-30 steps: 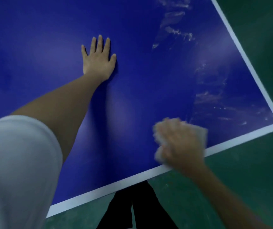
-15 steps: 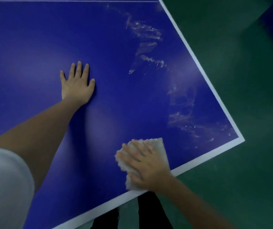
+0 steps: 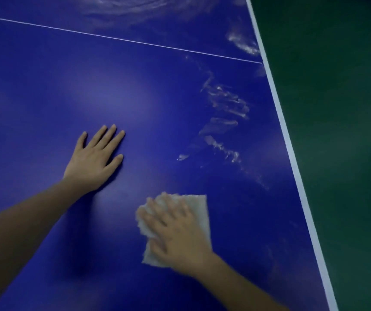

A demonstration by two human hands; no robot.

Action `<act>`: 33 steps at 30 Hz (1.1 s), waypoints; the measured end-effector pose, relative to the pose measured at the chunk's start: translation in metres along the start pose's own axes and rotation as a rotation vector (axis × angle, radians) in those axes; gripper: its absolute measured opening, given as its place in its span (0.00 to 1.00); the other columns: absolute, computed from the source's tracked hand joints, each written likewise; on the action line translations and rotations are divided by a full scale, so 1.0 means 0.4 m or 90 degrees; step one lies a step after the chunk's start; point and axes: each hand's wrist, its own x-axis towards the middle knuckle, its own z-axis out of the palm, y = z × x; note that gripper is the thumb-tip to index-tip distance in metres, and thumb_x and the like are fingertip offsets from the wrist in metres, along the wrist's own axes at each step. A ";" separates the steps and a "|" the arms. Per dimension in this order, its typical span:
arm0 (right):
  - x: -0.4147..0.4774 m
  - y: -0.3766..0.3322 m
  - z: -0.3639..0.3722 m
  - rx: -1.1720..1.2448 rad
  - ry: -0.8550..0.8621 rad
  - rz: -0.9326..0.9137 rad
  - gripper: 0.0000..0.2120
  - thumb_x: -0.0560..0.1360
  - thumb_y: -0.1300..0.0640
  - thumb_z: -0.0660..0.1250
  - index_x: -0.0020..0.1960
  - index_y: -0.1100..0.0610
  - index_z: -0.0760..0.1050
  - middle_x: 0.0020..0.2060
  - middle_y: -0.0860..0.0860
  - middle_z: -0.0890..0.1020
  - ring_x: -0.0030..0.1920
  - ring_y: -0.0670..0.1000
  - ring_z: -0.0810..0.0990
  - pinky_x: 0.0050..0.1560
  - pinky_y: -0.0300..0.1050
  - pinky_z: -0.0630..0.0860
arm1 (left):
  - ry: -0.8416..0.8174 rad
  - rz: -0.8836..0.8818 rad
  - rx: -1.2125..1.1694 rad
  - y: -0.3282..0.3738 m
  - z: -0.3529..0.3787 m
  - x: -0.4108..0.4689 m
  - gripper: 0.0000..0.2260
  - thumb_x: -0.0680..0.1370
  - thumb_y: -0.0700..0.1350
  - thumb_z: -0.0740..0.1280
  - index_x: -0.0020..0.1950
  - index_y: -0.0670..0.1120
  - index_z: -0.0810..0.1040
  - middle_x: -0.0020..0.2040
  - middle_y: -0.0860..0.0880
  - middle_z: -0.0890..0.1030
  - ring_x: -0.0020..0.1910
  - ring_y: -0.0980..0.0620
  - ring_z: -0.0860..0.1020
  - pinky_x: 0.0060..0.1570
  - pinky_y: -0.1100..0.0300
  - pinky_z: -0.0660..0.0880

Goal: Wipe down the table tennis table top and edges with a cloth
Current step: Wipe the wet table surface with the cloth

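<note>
The blue table tennis table top [image 3: 45,90] fills most of the view, with a thin white centre line [image 3: 121,39] across it and a white border line [image 3: 292,151] along its right edge. My left hand [image 3: 94,160] lies flat on the blue surface, fingers straight and together. My right hand [image 3: 175,232] presses a white cloth [image 3: 199,207] flat onto the table, fingers spread over it; the hand is blurred. Wet smears [image 3: 224,108] shine on the surface between the cloth and the right edge.
Green floor [image 3: 341,131] lies beyond the table's right edge. More swirled wet streaks [image 3: 135,7] show on the far side of the centre line.
My right hand has slid the cloth away from the near edge, farther onto the table. The view has lifted, so the near edge and corner have dropped out of sight. My left hand stays flat.
</note>
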 end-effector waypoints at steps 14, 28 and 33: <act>0.450 0.640 -0.105 0.009 0.093 0.363 0.25 0.79 0.51 0.46 0.75 0.56 0.57 0.73 0.58 0.62 0.72 0.62 0.60 0.69 0.61 0.57 | -0.013 -0.010 0.002 0.002 -0.011 0.001 0.27 0.79 0.58 0.47 0.77 0.52 0.51 0.77 0.52 0.54 0.76 0.55 0.49 0.72 0.52 0.43; 0.682 0.864 -0.189 0.001 0.099 0.527 0.22 0.75 0.46 0.52 0.64 0.53 0.71 0.63 0.58 0.74 0.63 0.63 0.70 0.62 0.64 0.65 | -0.023 -0.010 0.002 0.005 -0.016 0.007 0.27 0.80 0.59 0.44 0.77 0.50 0.54 0.76 0.50 0.57 0.76 0.52 0.52 0.72 0.51 0.46; 0.683 0.731 -0.127 0.076 0.080 0.628 0.31 0.78 0.44 0.49 0.77 0.56 0.50 0.76 0.57 0.53 0.75 0.63 0.48 0.72 0.62 0.44 | -0.029 -0.008 0.014 0.006 -0.019 0.009 0.27 0.81 0.59 0.44 0.77 0.49 0.55 0.76 0.49 0.58 0.75 0.50 0.54 0.71 0.49 0.49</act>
